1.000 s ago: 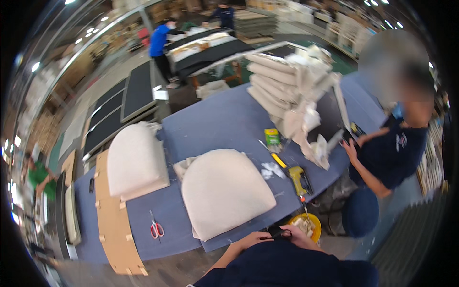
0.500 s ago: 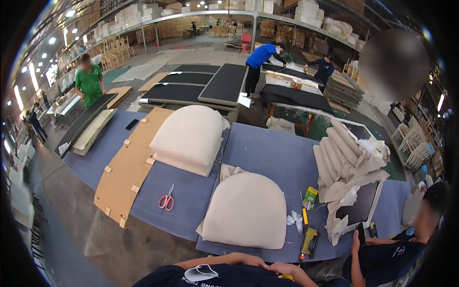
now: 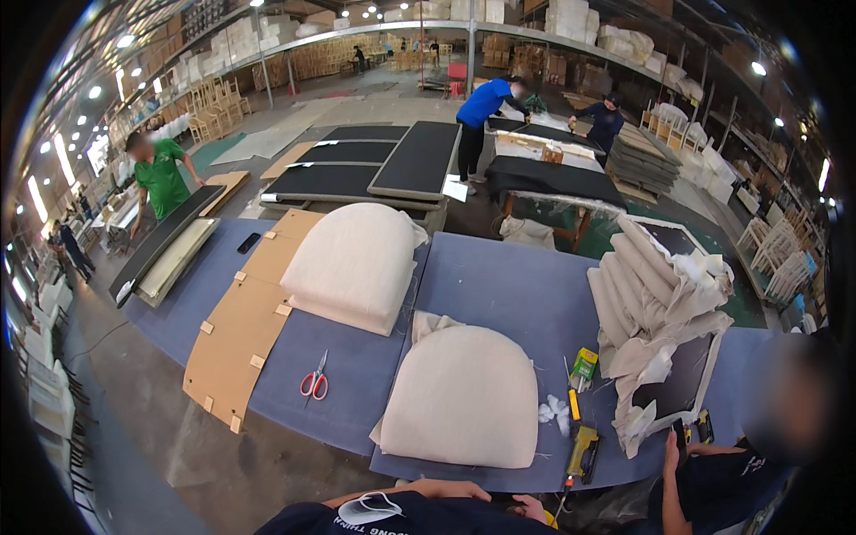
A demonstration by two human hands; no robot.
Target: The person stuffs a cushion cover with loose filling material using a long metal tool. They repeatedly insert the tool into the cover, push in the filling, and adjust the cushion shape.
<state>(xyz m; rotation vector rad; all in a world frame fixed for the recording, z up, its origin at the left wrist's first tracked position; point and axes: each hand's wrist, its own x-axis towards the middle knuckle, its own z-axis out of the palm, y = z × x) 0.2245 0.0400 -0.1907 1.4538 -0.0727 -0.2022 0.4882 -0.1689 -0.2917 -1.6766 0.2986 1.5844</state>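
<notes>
Low in front of my body, my left hand (image 3: 465, 490) shows fingers stretched toward the right, holding nothing visible. Opposite it, my right hand (image 3: 530, 506) has its fingers apart, with nothing visible in them. A gap separates the two hands. Just beyond them a beige upholstered cushion (image 3: 459, 397), rounded at its far end, lies on a blue-covered table (image 3: 481, 267). To its right are a yellow staple gun (image 3: 581, 450), a yellow-handled tool (image 3: 573, 406), white stuffing tufts (image 3: 555, 412) and a green box (image 3: 584, 366). A second beige cushion (image 3: 352, 263) lies farther left.
Red-handled scissors (image 3: 315, 379) lie beside a brown board (image 3: 241, 330) with small wooden blocks. A phone (image 3: 249, 242) rests farther back. Stacked fabric covers (image 3: 633, 285) stand right, near a seated co-worker (image 3: 713, 481). Black panels (image 3: 348, 160) and other workers (image 3: 486, 116) are beyond.
My hands, together before, have come apart. The worker in green at the left leans over and reaches to the black panel. My view has shifted slightly.
</notes>
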